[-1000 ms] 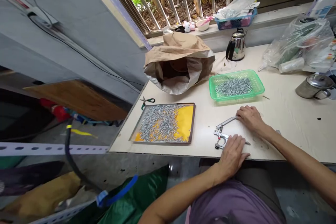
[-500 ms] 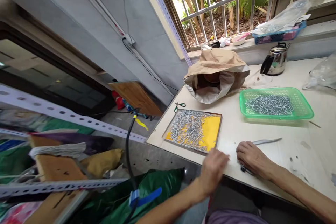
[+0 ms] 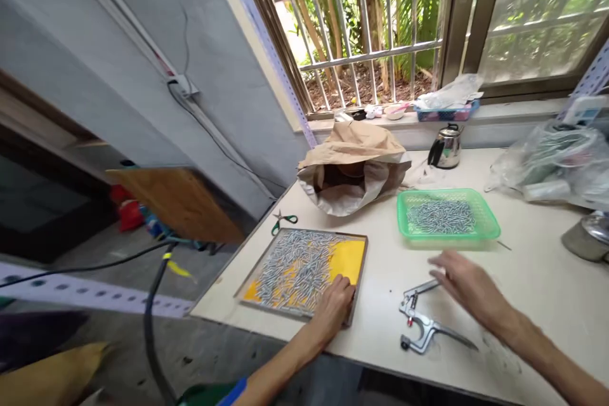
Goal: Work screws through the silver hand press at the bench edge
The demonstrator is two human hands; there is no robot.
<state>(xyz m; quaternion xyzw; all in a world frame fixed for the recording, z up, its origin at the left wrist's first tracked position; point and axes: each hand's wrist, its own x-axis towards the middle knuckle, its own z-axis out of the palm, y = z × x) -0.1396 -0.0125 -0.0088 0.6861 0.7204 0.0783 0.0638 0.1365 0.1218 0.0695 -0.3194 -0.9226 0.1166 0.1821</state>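
Note:
My left hand (image 3: 333, 303) is at the near right corner of a shallow tray (image 3: 362, 266) with a yellow bottom. Its fingers are bent together inside the rim; anything between them is hidden. Many small silver metal pins, like screws (image 3: 297, 269), cover most of the tray. My right hand (image 3: 469, 282) is slightly blurred, fingers apart, just beyond one handle of silver snap pliers (image 3: 421, 330). The pliers lie spread on the table, their C-shaped jaw toward me. Whether the hand touches that handle I cannot tell.
A green plastic basket (image 3: 492, 228) holds more metal pins. Green-handled scissors (image 3: 284, 221) lie behind the tray. Farther back are an open brown paper sack (image 3: 354, 146) and a steel kettle (image 3: 447, 147). Plastic bags (image 3: 556, 162) and a metal pot (image 3: 587, 238) stand right.
My left hand has moved from the table edge into the tray's corner. My right hand has let go of the pliers and risen away. The view has turned right.

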